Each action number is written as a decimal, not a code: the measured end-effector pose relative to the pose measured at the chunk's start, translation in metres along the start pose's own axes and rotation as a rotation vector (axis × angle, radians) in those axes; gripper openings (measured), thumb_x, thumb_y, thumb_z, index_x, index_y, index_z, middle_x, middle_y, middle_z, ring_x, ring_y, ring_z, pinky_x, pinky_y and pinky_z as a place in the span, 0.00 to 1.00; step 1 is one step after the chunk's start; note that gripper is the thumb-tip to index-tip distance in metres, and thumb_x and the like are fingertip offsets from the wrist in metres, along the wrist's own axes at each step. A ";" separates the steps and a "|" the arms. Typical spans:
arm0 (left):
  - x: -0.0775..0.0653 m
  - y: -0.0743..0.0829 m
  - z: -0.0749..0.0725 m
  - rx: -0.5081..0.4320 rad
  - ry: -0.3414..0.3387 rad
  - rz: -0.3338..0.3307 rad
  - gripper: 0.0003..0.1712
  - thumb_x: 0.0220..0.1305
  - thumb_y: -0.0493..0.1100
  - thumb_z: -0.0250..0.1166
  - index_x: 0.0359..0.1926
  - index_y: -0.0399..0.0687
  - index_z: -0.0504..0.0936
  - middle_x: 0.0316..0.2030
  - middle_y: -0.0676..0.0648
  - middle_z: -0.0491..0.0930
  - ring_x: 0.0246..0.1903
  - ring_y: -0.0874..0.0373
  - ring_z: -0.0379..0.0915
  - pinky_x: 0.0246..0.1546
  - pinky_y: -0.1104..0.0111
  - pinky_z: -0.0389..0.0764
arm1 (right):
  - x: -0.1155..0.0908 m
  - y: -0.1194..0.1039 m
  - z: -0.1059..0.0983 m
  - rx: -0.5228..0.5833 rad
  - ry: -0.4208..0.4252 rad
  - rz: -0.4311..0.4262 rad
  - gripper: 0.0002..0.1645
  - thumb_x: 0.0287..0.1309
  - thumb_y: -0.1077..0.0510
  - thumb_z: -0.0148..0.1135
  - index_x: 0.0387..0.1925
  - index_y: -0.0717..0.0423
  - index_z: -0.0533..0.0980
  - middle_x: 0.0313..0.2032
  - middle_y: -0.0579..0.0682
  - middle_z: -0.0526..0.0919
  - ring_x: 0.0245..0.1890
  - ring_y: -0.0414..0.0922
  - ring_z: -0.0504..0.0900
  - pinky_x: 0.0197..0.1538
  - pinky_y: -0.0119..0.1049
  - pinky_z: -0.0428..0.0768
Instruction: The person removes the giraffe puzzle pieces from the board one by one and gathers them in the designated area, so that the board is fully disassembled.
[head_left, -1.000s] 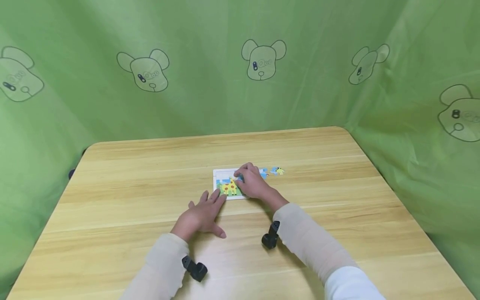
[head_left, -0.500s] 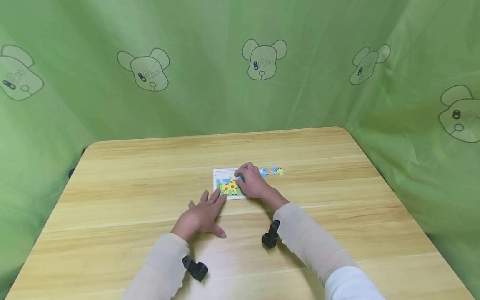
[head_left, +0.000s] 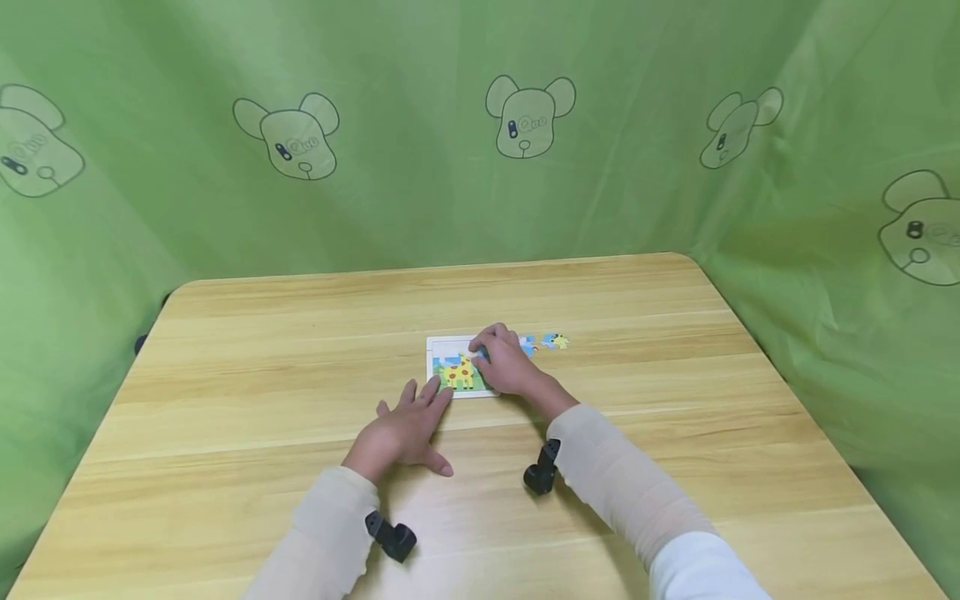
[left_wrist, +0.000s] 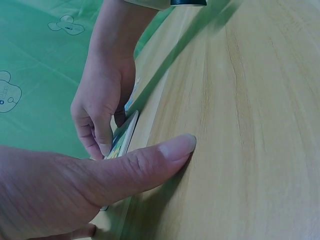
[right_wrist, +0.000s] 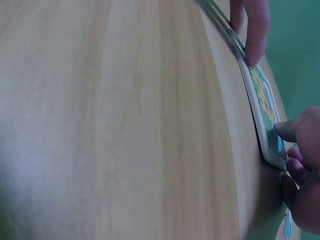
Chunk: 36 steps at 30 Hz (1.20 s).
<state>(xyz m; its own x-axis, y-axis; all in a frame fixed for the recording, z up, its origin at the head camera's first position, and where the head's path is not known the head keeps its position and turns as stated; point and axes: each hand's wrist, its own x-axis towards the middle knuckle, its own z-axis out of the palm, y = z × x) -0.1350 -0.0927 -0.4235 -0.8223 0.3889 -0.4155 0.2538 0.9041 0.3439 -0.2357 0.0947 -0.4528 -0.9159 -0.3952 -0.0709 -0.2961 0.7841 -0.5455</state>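
A jigsaw puzzle in a white frame (head_left: pixel 476 396) lies on the table, its picture showing a yellow giraffe (head_left: pixel 459 372) with brown spots. My left hand (head_left: pixel 405 429) is spread flat, its straight fingertips resting on the frame's near left corner. Over the right part of the puzzle, my right hand (head_left: pixel 504 362) has its thumb and forefinger bent together around a small blue puzzle piece (head_left: pixel 482 356), mostly hidden by the fingers. In the right wrist view, the thumb (right_wrist: pixel 287 130) touches the puzzle's surface near the frame's right end.
Loose puzzle pieces (head_left: pixel 555 341) in blue and yellow lie just right of the frame, partly behind my right hand. The wooden table (head_left: pixel 225 383) reaches back to a green curtain (head_left: pixel 420 192) printed with bear heads, which also hangs at both sides.
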 end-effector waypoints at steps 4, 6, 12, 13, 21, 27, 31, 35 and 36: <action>-0.001 0.000 -0.001 -0.004 -0.004 0.000 0.68 0.38 0.65 0.74 0.74 0.52 0.45 0.75 0.44 0.36 0.71 0.36 0.32 0.60 0.31 0.46 | 0.000 -0.001 0.000 -0.001 0.012 0.005 0.13 0.64 0.57 0.55 0.48 0.55 0.77 0.58 0.55 0.65 0.56 0.53 0.62 0.61 0.48 0.67; -0.001 0.000 -0.001 -0.004 -0.005 0.000 0.68 0.38 0.65 0.74 0.74 0.53 0.45 0.75 0.44 0.36 0.71 0.36 0.32 0.60 0.31 0.46 | 0.000 -0.002 0.000 0.002 0.017 0.007 0.12 0.64 0.57 0.55 0.48 0.54 0.77 0.58 0.55 0.65 0.57 0.53 0.61 0.61 0.48 0.67; -0.002 0.002 -0.001 -0.006 -0.005 0.000 0.68 0.38 0.65 0.74 0.74 0.53 0.45 0.75 0.45 0.36 0.71 0.36 0.32 0.60 0.31 0.46 | -0.001 -0.002 0.000 0.003 0.022 0.012 0.12 0.64 0.57 0.56 0.48 0.54 0.76 0.60 0.56 0.64 0.58 0.53 0.61 0.62 0.48 0.67; -0.002 0.002 -0.001 -0.006 -0.006 -0.001 0.68 0.38 0.65 0.74 0.74 0.53 0.45 0.75 0.45 0.36 0.71 0.36 0.32 0.60 0.31 0.46 | -0.001 -0.002 -0.001 0.002 0.022 0.014 0.12 0.64 0.57 0.56 0.47 0.54 0.76 0.60 0.55 0.64 0.58 0.53 0.61 0.62 0.48 0.67; -0.001 0.000 -0.001 -0.003 -0.003 0.002 0.67 0.38 0.65 0.74 0.74 0.53 0.46 0.75 0.44 0.36 0.71 0.36 0.33 0.60 0.31 0.46 | -0.001 -0.001 0.001 0.006 0.038 -0.005 0.12 0.63 0.58 0.55 0.47 0.53 0.76 0.56 0.55 0.68 0.56 0.52 0.64 0.61 0.47 0.68; 0.000 0.000 0.000 0.000 -0.006 -0.005 0.67 0.38 0.65 0.74 0.74 0.55 0.45 0.75 0.45 0.36 0.71 0.36 0.33 0.60 0.31 0.46 | -0.001 0.000 0.003 0.047 0.072 -0.017 0.14 0.63 0.59 0.55 0.49 0.54 0.76 0.52 0.55 0.72 0.53 0.52 0.68 0.57 0.46 0.70; -0.001 0.001 0.000 -0.011 -0.004 -0.007 0.67 0.38 0.64 0.74 0.74 0.54 0.46 0.75 0.45 0.37 0.71 0.36 0.33 0.60 0.31 0.46 | -0.001 0.003 0.004 0.094 0.111 -0.011 0.12 0.63 0.61 0.55 0.48 0.54 0.76 0.46 0.52 0.76 0.50 0.49 0.72 0.56 0.43 0.72; -0.002 0.002 0.000 -0.018 0.000 -0.006 0.67 0.37 0.64 0.74 0.74 0.54 0.46 0.75 0.45 0.37 0.71 0.37 0.33 0.61 0.31 0.46 | -0.001 0.007 0.002 0.141 0.157 -0.003 0.10 0.63 0.62 0.54 0.46 0.55 0.75 0.39 0.50 0.76 0.41 0.46 0.73 0.47 0.39 0.75; -0.002 0.002 0.000 -0.018 0.002 -0.005 0.67 0.37 0.64 0.74 0.74 0.53 0.47 0.75 0.44 0.37 0.71 0.36 0.33 0.60 0.31 0.46 | -0.001 0.008 0.001 0.149 0.174 -0.004 0.10 0.63 0.62 0.54 0.46 0.55 0.74 0.38 0.50 0.76 0.39 0.46 0.73 0.45 0.39 0.75</action>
<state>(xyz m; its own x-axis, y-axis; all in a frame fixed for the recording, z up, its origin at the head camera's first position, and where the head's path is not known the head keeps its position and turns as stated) -0.1326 -0.0919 -0.4216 -0.8245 0.3842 -0.4154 0.2405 0.9025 0.3573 -0.2367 0.1013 -0.4578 -0.9515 -0.2996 0.0698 -0.2684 0.6979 -0.6640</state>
